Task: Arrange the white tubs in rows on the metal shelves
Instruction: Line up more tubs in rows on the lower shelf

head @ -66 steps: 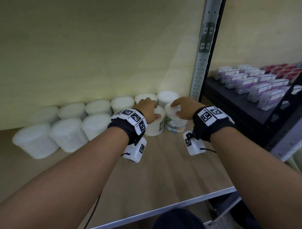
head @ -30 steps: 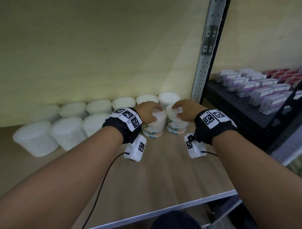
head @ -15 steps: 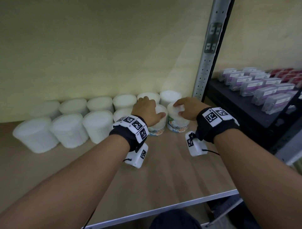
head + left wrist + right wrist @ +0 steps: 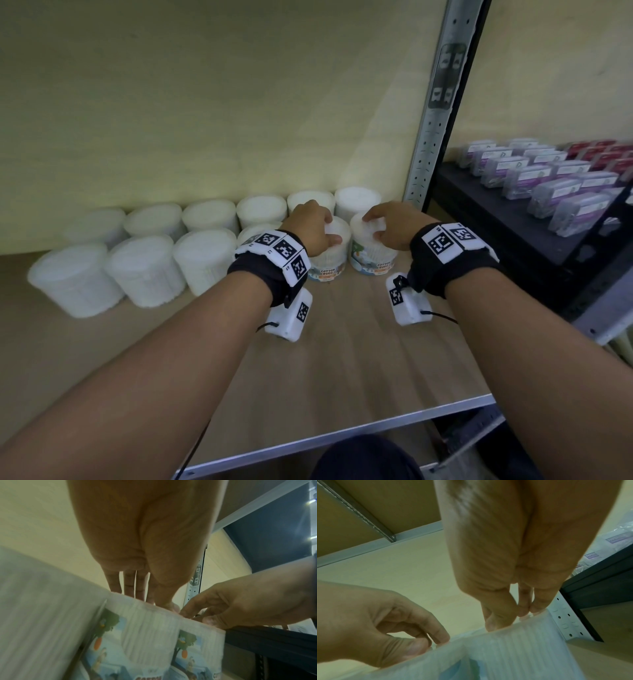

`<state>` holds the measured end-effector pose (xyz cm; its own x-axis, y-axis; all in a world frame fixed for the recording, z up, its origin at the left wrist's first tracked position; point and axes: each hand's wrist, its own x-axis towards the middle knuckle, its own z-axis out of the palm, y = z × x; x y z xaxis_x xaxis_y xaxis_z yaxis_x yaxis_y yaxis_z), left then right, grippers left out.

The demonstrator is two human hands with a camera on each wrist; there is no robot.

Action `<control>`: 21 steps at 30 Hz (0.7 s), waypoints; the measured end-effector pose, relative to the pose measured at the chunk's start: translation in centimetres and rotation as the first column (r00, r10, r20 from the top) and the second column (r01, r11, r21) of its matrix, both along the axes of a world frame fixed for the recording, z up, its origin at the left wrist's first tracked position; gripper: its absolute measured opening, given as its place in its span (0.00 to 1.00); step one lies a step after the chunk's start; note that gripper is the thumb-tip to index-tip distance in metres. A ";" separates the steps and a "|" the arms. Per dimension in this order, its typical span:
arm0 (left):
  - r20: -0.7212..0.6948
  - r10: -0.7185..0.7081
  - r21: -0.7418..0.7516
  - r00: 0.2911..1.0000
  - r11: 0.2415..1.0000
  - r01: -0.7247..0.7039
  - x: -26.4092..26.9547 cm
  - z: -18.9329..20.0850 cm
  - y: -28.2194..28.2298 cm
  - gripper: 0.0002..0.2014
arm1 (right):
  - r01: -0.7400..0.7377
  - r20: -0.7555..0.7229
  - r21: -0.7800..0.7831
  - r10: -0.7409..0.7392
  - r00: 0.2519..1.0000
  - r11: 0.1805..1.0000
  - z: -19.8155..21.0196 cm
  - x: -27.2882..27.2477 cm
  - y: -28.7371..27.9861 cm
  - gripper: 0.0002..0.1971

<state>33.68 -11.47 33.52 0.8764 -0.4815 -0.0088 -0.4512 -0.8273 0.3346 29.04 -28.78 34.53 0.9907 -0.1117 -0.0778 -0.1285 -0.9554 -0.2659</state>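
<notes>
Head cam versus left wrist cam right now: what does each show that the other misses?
Head only: two full rows of white tubs along the wall, the wooden shelf, the purple boxes on the black rack, and both wristbands.

Left wrist only: the carrot-tree artwork on both labels close up, and the underside of the shelf above.

Both: the left hand and right hand, each gripping a labelled tub top, the two tubs side by side, plus the metal upright.
</notes>
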 end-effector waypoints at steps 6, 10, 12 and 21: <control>0.000 0.010 -0.021 1.000 1.000 -0.010 0.0 -0.1 0.0 0.27 | 0.015 -0.002 0.007 -0.015 1.000 1.000 0.0 0.1 0.1 0.23; -0.002 0.016 -0.028 1.000 0.999 -0.016 -0.1 -0.1 0.0 0.27 | 0.026 -0.003 0.007 -0.026 1.000 1.000 0.0 -0.1 0.3 0.24; 0.002 0.026 -0.034 1.000 0.999 -0.026 -0.3 0.0 0.0 0.27 | 0.031 -0.005 0.000 -0.031 1.000 1.000 0.1 -0.3 0.5 0.24; -0.005 0.056 -0.048 0.998 0.997 -0.056 -1.4 0.3 -0.2 0.27 | 0.048 -0.038 -0.028 -0.049 0.998 0.998 0.6 -1.1 1.0 0.23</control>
<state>32.24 -11.67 33.81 0.9020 -0.4316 0.0099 -0.4033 -0.8344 0.3757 27.96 -27.74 35.18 0.9803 -0.1620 -0.1126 -0.1846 -0.9545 -0.2341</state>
